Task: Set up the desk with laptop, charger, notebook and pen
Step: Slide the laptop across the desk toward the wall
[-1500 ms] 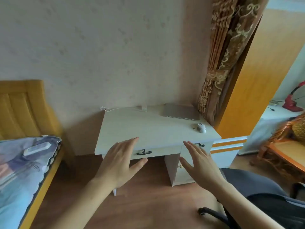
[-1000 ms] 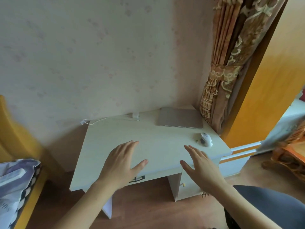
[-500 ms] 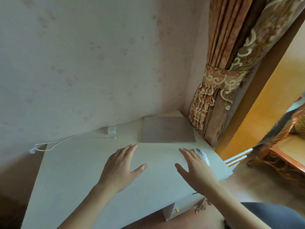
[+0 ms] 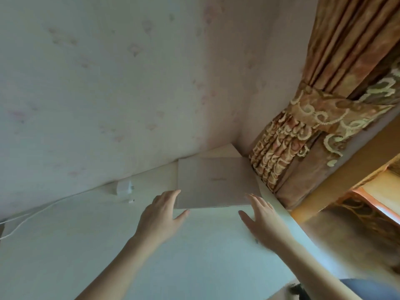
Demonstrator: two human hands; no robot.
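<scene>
A closed silver laptop point(image 4: 216, 182) lies flat in the desk's far right corner, against the wall. My left hand point(image 4: 161, 215) reaches to its near left corner with straight fingers, the fingertips at the laptop's edge. My right hand point(image 4: 263, 221) is spread open at the near right corner, just short of the lid. A white charger point(image 4: 123, 187) with its plug lies by the wall to the left of the laptop, and its white cable point(image 4: 32, 215) trails off left. No notebook or pen shows.
The pale white desk point(image 4: 194, 256) fills the lower view. A tied brown patterned curtain point(image 4: 303, 137) hangs right beside the laptop's right edge. An orange door frame point(image 4: 346, 182) and wooden furniture lie to the right. My right forearm covers the spot where the mouse lay.
I have come closer to the desk and both hands have moved forward from mid-desk to the laptop's near corners. The white mouse has gone out of sight behind my right hand.
</scene>
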